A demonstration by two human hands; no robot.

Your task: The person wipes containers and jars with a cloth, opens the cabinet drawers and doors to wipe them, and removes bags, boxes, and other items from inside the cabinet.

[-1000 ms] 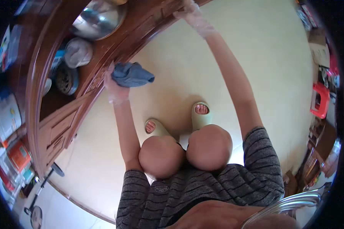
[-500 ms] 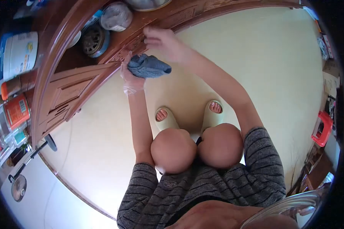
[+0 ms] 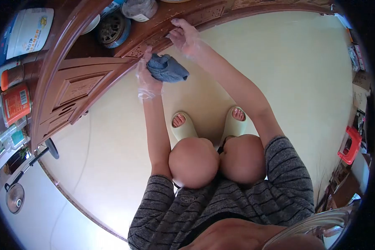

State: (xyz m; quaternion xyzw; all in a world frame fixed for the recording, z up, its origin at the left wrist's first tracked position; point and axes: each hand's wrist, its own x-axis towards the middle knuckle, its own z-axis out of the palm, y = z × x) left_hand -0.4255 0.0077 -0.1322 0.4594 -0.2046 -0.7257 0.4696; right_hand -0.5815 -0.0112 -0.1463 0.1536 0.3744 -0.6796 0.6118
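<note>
A bunched blue-grey cloth (image 3: pixel 166 68) rests in my left hand (image 3: pixel 149 81), whose thumb and fingers close on its left side. Clear plastic glove material covers this hand and gathers at the wrist. My right hand (image 3: pixel 187 39), also in a clear glove, is just right of the cloth and apart from it. Its fingers are spread with nothing between them, close to the carved lower edge of the wooden cabinet (image 3: pixel 152 39). Whether the fingertips touch the wood, I cannot tell.
Inside the cabinet stand a round dark tin (image 3: pixel 112 31) and a clear jar (image 3: pixel 139 8). An opened cabinet door (image 3: pixel 81 87) juts out at left. A white tub (image 3: pixel 31 31) and an orange-labelled container (image 3: pixel 16 104) are beyond it. A red handle (image 3: pixel 351 146) is at right.
The right hand has shifted slightly right, its fingers now more spread. The cloth and left hand appear a little higher and further right. The view has tilted slightly.
</note>
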